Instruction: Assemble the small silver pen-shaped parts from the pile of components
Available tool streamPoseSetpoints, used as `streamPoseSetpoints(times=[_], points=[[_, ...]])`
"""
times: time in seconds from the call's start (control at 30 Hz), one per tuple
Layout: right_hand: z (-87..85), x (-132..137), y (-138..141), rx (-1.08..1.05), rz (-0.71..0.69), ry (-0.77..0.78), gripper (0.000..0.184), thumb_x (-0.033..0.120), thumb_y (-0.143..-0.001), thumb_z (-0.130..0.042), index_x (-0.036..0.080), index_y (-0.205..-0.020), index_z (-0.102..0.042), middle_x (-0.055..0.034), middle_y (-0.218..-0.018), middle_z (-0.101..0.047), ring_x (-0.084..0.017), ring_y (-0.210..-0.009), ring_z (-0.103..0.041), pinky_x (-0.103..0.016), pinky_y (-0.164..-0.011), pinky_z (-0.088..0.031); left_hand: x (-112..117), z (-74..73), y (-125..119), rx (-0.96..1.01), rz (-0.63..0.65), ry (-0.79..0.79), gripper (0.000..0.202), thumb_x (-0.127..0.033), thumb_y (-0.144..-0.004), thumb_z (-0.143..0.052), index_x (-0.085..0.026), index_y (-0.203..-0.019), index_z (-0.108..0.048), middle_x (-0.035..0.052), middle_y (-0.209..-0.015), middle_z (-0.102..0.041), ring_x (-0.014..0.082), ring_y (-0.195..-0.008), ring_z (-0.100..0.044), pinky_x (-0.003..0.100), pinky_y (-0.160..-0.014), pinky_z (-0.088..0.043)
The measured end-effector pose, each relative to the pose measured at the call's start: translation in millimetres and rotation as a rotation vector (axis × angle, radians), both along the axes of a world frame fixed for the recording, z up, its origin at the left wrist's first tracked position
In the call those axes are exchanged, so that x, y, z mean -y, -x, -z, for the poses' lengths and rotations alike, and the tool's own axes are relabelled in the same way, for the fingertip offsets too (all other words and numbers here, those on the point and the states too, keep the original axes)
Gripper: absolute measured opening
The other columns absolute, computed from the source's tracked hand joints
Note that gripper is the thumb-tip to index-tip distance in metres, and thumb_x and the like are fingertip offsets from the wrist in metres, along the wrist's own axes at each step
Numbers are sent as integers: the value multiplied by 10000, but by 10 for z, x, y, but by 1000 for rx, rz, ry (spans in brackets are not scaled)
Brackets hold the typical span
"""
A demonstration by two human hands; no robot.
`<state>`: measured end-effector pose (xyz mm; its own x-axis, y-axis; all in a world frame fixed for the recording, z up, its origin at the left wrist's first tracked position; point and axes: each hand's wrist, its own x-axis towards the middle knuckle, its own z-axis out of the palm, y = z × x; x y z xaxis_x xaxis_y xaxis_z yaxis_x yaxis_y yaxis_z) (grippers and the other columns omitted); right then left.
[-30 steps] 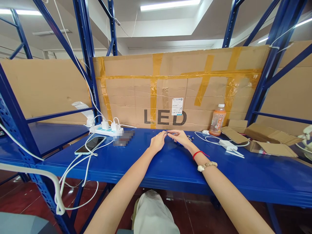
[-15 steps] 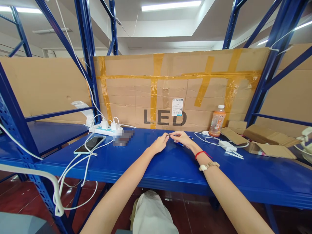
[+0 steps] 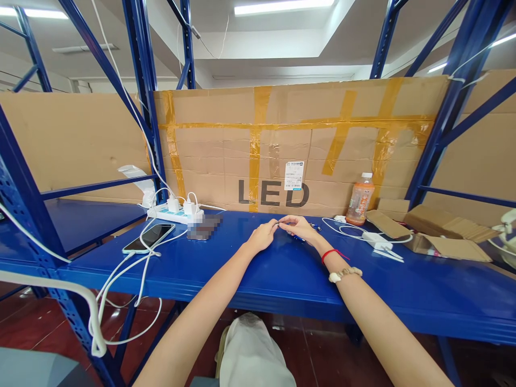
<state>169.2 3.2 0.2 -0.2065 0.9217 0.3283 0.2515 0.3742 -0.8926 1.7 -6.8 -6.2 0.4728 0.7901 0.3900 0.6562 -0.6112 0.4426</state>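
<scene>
Both my hands meet over the middle of the blue shelf top (image 3: 282,269). My left hand (image 3: 262,236) is closed in a pinch on a small dark part (image 3: 278,223) held between the two hands. My right hand (image 3: 300,228), with a red string and a bead bracelet at the wrist, pinches the same small part from the other side. What the part is stays too small to make out. A few more small dark pieces (image 3: 312,227) lie on the shelf just behind my right hand.
An orange drink bottle (image 3: 360,199) stands at the back right beside a white charger with cable (image 3: 373,238) and flat cardboard boxes (image 3: 439,236). At left lie a phone (image 3: 149,237) and a white power strip (image 3: 175,215) with trailing cables. A taped cardboard wall (image 3: 282,145) closes the back.
Both hands have stayed together at the same spot, with only slight finger shifts around the small part. The view has barely moved.
</scene>
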Motion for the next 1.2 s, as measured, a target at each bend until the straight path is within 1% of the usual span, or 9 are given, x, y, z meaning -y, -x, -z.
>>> streamPoseSetpoints(times=[0.07,0.17,0.23,0.47,0.63,0.83,0.97,1.1,1.2], points=[[4,-2,5,17,24,-5,415,436,-550,-706,139,-834,-649,-1,-620,-576,-57,-493,-415,-187,-418,-324,3,-4,3,-14,-7,-4,285,-329,-902,-234,-244,-1039,-469,45,-1006,-606,202,-936,-572,333,-787,-442],[8,4,7,8,48,12,402,418,-526,-723,127,-798,-666,7,-570,-560,-54,-481,-400,-192,-428,-331,18,-17,13,-28,7,-15,280,-333,-903,-232,-253,-1036,-466,36,-1031,-598,199,-957,-565,327,-793,-441],[9,11,4,-18,41,33,390,408,-505,-734,130,-772,-672,0,-592,-572,-55,-494,-409,-191,-431,-335,31,-26,22,-32,26,-21,274,-334,-904,-228,-261,-1038,-456,25,-1028,-596,189,-949,-567,317,-791,-440],[32,-16,-27,-68,25,84,396,407,-451,-758,145,-737,-681,-9,-649,-591,-48,-487,-406,-189,-416,-335,46,-7,32,-21,76,-28,221,-331,-900,-243,-230,-1003,-410,46,-956,-594,200,-884,-575,325,-739,-442],[65,-69,-42,-73,8,85,418,420,-461,-754,140,-761,-680,10,-570,-547,-46,-474,-397,-184,-407,-324,61,4,9,36,99,-6,165,-308,-900,-251,-207,-967,-363,52,-903,-589,179,-816,-576,291,-687,-439],[38,-30,-7,6,30,101,430,451,-448,-742,131,-726,-664,29,-513,-500,-46,-449,-378,-184,-382,-289,79,4,13,0,90,4,126,-279,-898,-266,-203,-941,-358,48,-829,-593,183,-763,-582,280,-649,-430],[4,5,5,56,60,113,428,471,-451,-730,137,-709,-657,32,-500,-490,-50,-448,-380,-183,-379,-289,81,-1,14,-5,76,-9,131,-285,-898,-276,-213,-950,-372,40,-845,-603,178,-785,-588,269,-668,-428],[-4,4,-1,80,89,97,431,484,-475,-721,144,-737,-670,21,-517,-508,-54,-449,-381,-187,-381,-301,85,-16,8,-8,46,-30,148,-290,-900,-277,-224,-967,-392,34,-874,-611,177,-811,-594,262,-687,-428],[-12,14,-4,106,74,67,447,505,-506,-704,147,-771,-680,13,-522,-516,-57,-449,-387,-189,-384,-312,90,-28,5,-23,6,-37,160,-290,-898,-285,-224,-983,-402,35,-881,-615,183,-820,-595,265,-687,-432]])
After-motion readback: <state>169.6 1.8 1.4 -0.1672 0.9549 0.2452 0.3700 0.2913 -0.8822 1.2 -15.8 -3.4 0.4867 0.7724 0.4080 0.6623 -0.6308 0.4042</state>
